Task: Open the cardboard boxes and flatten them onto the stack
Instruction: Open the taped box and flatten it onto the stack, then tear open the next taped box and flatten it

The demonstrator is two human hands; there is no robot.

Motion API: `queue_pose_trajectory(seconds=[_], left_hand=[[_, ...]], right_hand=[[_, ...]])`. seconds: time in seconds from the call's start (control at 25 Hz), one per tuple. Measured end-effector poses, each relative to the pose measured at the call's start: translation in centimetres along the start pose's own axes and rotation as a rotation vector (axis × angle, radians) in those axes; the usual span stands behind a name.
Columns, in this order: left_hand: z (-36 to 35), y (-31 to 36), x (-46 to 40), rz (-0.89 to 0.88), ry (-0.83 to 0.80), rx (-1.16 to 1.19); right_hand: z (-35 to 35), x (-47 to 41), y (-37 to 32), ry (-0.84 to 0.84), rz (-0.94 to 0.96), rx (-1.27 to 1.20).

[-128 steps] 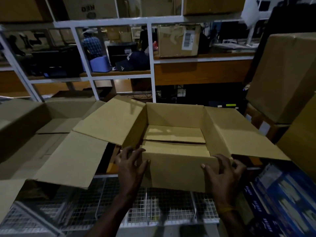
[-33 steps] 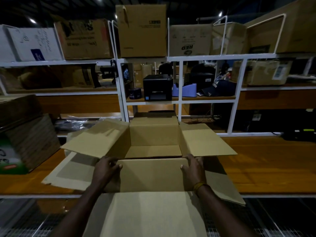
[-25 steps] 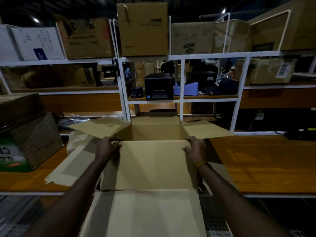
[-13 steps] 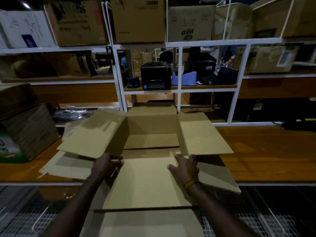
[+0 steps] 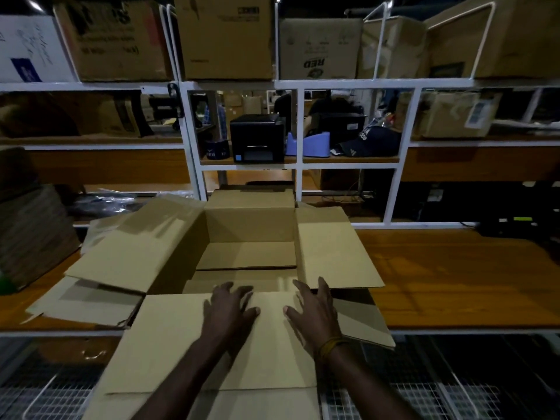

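A brown cardboard box [image 5: 248, 234] lies opened on the wooden table [image 5: 454, 280], its left and right flaps spread outward and its far wall still upright. The near panel [image 5: 169, 344] is folded down flat toward me, hanging over the table's front edge. My left hand [image 5: 230, 310] and my right hand [image 5: 315, 310] press side by side on that panel near its fold, fingers spread and straight. A flattened cardboard sheet [image 5: 81, 301] lies under the box at the left.
White metal shelving [image 5: 300, 125] stands behind the table with several cardboard boxes on top, a black printer [image 5: 257, 137], a blue tape dispenser [image 5: 309, 145] and a dark cap. A stack of cardboard [image 5: 33, 234] sits at the left. Wire mesh [image 5: 424, 398] lies below the table edge.
The near panel has been pushed from upright down to flat. Both hands moved from its outer edges to the middle, close together. The camera tilted slightly.
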State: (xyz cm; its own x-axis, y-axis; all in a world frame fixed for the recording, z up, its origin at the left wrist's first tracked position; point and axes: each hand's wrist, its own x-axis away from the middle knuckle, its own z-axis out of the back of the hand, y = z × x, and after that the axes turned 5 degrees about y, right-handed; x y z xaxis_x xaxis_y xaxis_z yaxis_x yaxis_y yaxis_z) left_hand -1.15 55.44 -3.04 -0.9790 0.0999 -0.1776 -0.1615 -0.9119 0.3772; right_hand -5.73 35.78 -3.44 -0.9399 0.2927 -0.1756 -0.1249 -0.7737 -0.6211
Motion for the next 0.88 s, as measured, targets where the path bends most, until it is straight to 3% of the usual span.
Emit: queue_pose_trajectory(seconds=[0.4, 0.88], left_hand=[[-6.8, 18.9, -1.4, -0.307, 0.001, 0.089], [-19.5, 44.7, -1.2, -0.618, -0.15, 0.095]], right_hand=[[10.3, -3.3, 12.9, 0.123, -0.022, 0.091], [25.8, -4.0, 34.3, 0.22, -0.285, 0.19]])
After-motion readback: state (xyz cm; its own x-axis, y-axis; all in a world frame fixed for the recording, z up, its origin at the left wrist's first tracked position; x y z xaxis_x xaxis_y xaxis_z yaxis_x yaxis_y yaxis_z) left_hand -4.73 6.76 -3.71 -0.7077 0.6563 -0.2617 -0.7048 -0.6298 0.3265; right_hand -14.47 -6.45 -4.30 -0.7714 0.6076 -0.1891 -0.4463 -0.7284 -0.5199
